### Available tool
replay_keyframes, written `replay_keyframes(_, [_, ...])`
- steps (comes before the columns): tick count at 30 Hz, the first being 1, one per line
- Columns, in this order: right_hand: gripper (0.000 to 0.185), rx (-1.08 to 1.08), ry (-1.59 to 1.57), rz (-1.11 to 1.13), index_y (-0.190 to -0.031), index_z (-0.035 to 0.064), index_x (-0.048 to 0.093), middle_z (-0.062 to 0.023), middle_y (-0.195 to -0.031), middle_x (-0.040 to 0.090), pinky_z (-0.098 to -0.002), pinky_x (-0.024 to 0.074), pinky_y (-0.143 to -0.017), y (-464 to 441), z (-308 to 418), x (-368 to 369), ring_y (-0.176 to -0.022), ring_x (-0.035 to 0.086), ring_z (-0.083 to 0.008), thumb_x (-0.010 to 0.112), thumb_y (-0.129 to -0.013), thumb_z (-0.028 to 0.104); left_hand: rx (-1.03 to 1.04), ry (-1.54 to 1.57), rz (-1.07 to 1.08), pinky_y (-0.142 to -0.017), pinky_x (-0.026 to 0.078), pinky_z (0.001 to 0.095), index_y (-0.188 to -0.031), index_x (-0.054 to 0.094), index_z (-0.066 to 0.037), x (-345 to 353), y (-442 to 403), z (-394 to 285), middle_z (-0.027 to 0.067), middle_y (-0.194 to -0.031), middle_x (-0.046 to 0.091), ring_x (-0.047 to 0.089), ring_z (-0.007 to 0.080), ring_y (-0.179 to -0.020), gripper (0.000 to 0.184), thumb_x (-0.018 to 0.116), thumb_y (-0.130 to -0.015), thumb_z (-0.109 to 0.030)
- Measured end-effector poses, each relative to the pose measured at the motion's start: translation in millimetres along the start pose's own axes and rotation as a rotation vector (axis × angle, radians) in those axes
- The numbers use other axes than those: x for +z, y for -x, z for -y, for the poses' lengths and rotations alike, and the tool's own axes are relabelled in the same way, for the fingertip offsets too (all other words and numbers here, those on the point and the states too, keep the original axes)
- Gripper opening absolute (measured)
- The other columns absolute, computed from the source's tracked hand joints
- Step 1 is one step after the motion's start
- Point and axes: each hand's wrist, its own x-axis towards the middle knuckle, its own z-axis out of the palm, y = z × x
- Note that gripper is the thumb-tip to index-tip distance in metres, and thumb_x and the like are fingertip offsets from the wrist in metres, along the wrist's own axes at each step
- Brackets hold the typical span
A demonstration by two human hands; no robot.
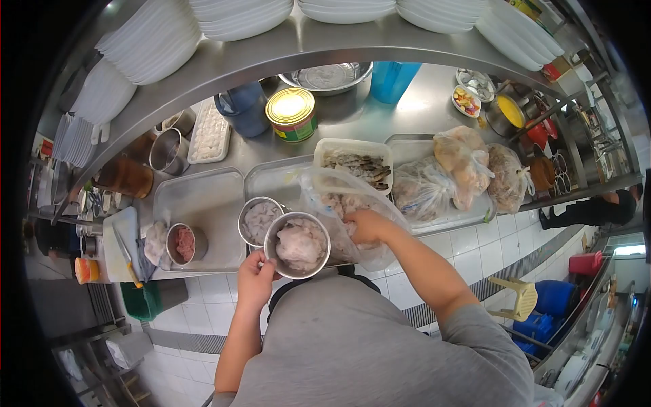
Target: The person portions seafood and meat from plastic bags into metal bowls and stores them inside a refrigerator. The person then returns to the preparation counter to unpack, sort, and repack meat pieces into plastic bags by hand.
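My left hand [256, 279] is closed on the rim of a round metal cup [270, 266], held in front of my body. A lump of pale raw meat [300, 244] fills the cup. My right hand [366, 227] reaches into an open clear plastic bag [390, 261] of pinkish raw meat [344, 204]. Its fingers curl down, and what lies in them is hidden. Just behind the held cup stands a second metal cup [242, 229] with pale pieces in it. A white tray [320, 150] of dark-grey seafood, apparently shrimp, sits behind the bag.
Tied bags of meat [424, 190] lie on a tray at right. At left, a metal cup of minced meat [183, 243] stands on a tray, beside a knife [123, 247] on a white board. A large can [290, 115] stands behind. Stacked plates [244, 19] line the overhead shelf.
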Motion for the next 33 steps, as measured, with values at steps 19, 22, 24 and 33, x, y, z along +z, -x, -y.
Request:
replay_keyframes(19, [0.037,-0.348,-0.411,-0.245,-0.109,0.007,0.067,-0.011,-0.108,0.068,-0.0316,0.0529,-0.081,85,160,-118,-0.094,0.066,-0.024,0.076,-0.074,0.012,0.009,-0.066,0.156,-0.063,0.053,0.0255,-0.089,0.058,0.0,32,-21,-21,0.0044,-0.084,0.065,0.064,0.0094,-0.07,0.009,0.059,-0.096,-0.006])
replay_keyframes(22, [0.041,-0.302,-0.105,-0.299,-0.117,0.0088,0.068,-0.0173,-0.116,0.067,-0.0379,0.0553,-0.083,73,173,-73,-0.099,0.067,-0.0345,0.075,-0.077,0.015,0.031,-0.057,0.146,-0.061,0.05,0.0249,-0.089,0.058,-0.001,39,-21,-28,0.003,-0.079,0.063,0.061,0.0086,-0.067,0.008,0.058,-0.096,-0.005])
replay_keyframes(24, [0.043,-0.247,-0.013,-0.337,-0.125,0.0118,0.069,-0.0186,-0.121,0.067,-0.0419,0.0564,-0.086,76,170,-68,-0.104,0.068,-0.0374,0.073,-0.082,0.016,0.082,-0.105,0.145,-0.061,0.051,0.0254,-0.09,0.058,-0.001,38,-25,-22,0.0032,-0.079,0.063,0.062,0.0091,-0.069,0.007,0.057,-0.096,-0.005])
replay_keyframes(33, [0.036,0.124,-0.364,-0.374,-0.116,0.0053,0.072,-0.0143,-0.102,0.074,-0.0392,0.0559,-0.086,43,43,-69,-0.099,0.07,-0.0349,0.072,-0.082,0.019,-0.01,-0.001,0.042,-0.072,0.064,0.0325,-0.092,0.056,0.001,14,-14,-3,0.0099,-0.093,0.066,0.07,0.018,-0.077,0.008,0.056,-0.097,-0.005])
